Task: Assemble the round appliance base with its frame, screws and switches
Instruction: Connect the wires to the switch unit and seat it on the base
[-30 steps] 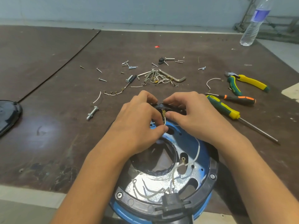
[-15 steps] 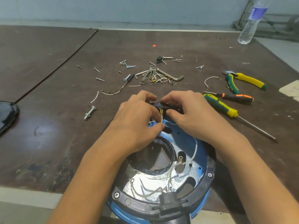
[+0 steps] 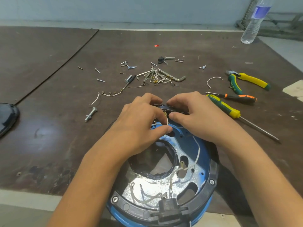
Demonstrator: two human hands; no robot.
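The round blue appliance base (image 3: 199, 154) lies in front of me with its black ring frame (image 3: 213, 176) around the rim and thin white wires (image 3: 197, 154) running across its shiny inner plate. At the far rim sits a small black switch (image 3: 165, 110) with brass terminals. My left hand (image 3: 141, 123) pinches a white wire end by the switch. My right hand (image 3: 195, 115) grips the switch from the right, thumb at the terminals. Loose screws (image 3: 129, 66) and wire pieces lie beyond.
A bolt (image 3: 90, 114) lies left of the base. Two screwdrivers (image 3: 226, 107) and yellow-green pliers (image 3: 246, 80) rest at the right. A hex key (image 3: 173, 77) sits amid the wire pile. A water bottle (image 3: 255, 23) stands far right, a dark cover (image 3: 6, 118) at the left edge.
Both hands stay at the switch with only small finger shifts. The view has drifted slightly, so the base sits a little lower and to the left.
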